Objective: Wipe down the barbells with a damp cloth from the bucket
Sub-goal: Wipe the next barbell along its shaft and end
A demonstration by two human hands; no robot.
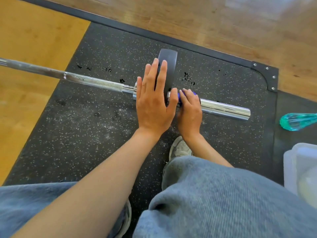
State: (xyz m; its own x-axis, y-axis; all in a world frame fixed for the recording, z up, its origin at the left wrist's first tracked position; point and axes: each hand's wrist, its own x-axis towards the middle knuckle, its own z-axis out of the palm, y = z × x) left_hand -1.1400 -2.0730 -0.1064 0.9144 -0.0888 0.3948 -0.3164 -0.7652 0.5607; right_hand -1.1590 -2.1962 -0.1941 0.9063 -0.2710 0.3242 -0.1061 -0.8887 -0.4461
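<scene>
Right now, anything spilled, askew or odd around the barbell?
Yes. Dark wet-looking splotches dot the rubber mat on the far side of the barbell, likely drips. A teal spray bottle lies tipped on its side at right. Pale, chalk-like dust smears the mat's near side.

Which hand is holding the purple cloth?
The right hand, curled round the purple cloth on the shiny sleeve of the barbell. The left hand lies flat, fingers straight, against the dark plate and holds nothing.

Single head cam, looks steeply down, close over own knees at rubber mat (96,127).
</scene>
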